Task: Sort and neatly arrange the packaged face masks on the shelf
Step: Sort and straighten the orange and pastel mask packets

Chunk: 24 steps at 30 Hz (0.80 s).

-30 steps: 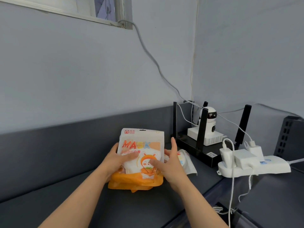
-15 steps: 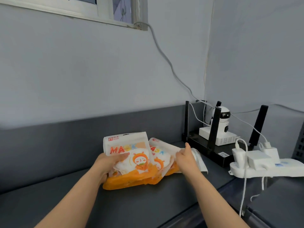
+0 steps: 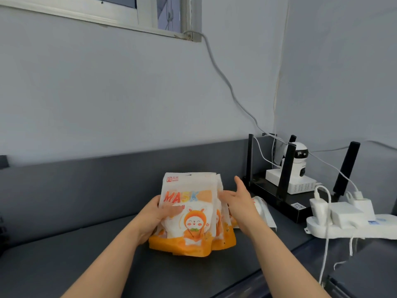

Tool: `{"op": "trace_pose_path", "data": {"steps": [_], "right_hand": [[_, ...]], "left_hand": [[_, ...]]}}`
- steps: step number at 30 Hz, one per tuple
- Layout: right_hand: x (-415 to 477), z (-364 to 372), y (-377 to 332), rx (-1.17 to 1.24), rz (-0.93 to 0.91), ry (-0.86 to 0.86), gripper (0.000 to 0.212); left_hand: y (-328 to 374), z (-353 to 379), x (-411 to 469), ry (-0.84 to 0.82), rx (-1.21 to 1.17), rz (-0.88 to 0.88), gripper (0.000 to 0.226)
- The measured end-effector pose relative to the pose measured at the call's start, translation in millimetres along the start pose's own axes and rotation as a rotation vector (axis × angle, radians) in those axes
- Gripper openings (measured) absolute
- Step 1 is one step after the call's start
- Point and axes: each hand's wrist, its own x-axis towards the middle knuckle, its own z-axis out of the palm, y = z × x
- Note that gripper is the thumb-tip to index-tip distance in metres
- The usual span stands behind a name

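A stack of orange-and-white mask packs (image 3: 193, 214), printed "MASK" with a cartoon figure, stands upright on the dark grey shelf (image 3: 86, 254). My left hand (image 3: 156, 214) grips the stack's left edge, thumb across the front pack. With straight fingers, my right hand (image 3: 238, 198) presses against the stack's right side. Another pale mask pack (image 3: 263, 211) lies flat on the shelf just behind my right hand, partly hidden by it.
To the right stand a black router (image 3: 279, 196) with tall antennas, a white camera (image 3: 297, 155) on a white box, and a white power strip (image 3: 348, 224) with plugged chargers and hanging cables. A grey back panel (image 3: 86, 179) runs behind the shelf.
The fanned packs have been pushed together into one upright stack. My right hand moved from the flat pack at the right to the stack's right side.
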Motion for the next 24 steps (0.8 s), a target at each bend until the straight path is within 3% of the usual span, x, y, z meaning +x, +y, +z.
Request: {"op": "trace_pose_path", "data": {"steps": [5,10,17,24], "right_hand": [[6.9,0.5,7.4,0.042,0.027,-0.021,0.068],[16.7,-8.2,16.2,-0.220,0.054,0.070,0.057],[23.8,0.7,23.2,-0.490,0.077,-0.046,0.052],[19.7,9.0,19.3,-0.292,0.144,-0.064,0.054]], "left_hand": [[-3.0,-9.9,0.5,0.137,-0.096,-0.077,0.085],[-8.6,-27.6,2.5,0.227,-0.128,-0.219,0.064],[-6.4,-18.8,6.1,0.250,-0.161,-0.245,0.049],[-2.8,3.1,11.0,0.191,-0.168,-0.197,0.048]]}}
